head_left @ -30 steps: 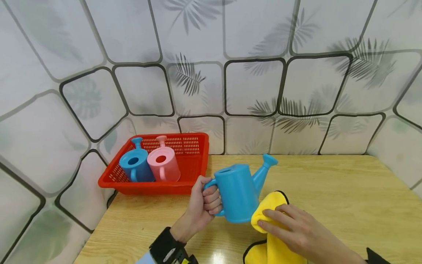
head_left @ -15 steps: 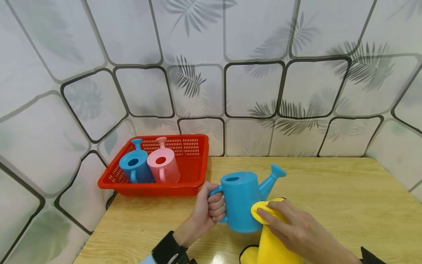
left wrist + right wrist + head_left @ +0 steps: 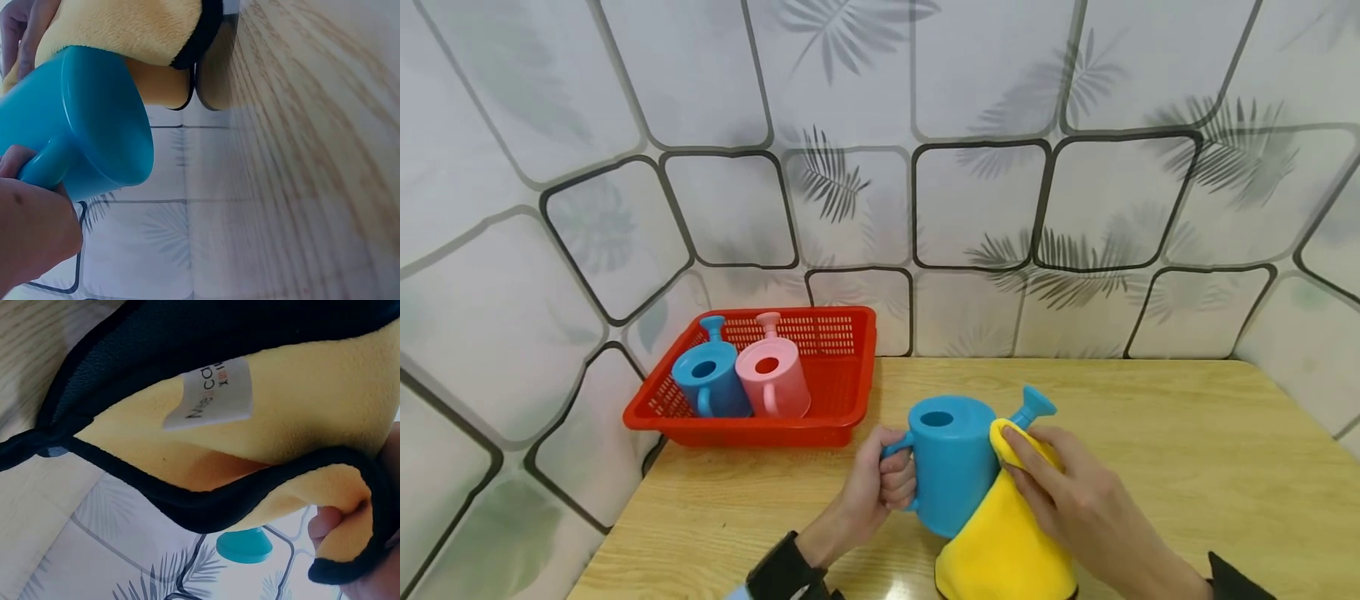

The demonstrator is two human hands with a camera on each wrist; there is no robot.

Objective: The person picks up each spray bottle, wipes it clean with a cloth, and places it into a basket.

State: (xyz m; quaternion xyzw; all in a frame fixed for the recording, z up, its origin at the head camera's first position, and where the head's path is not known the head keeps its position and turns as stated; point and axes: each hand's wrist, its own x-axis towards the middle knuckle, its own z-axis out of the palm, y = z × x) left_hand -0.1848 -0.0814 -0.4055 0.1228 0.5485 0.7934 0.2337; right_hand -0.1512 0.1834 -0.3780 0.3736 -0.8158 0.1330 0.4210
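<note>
My left hand (image 3: 876, 483) grips the handle of a blue watering can (image 3: 951, 479), held above the table. The can stands nearly upright, its spout pointing right. My right hand (image 3: 1082, 504) pinches a yellow cloth (image 3: 1003, 546) with dark edging and presses it where the spout meets the body, hiding the lower spout. Most of the cloth hangs below the fingers. In the left wrist view, the can's underside (image 3: 115, 119) shows beside the cloth (image 3: 137, 28). A white label (image 3: 215, 394) on the cloth and the spout's sprinkler head (image 3: 245, 545) appear in the right wrist view.
A red plastic basket (image 3: 831, 429) stands at the back left of the wooden table (image 3: 1187, 450). Inside it are a darker blue watering can (image 3: 715, 392) and a pink one (image 3: 782, 387), side by side. A patterned wall covering (image 3: 970, 208) rises behind the table.
The watering can has come lower and slightly right, and its top has tilted more toward me. The cloth has gone from the can's lower right side up to the base of the spout.
</note>
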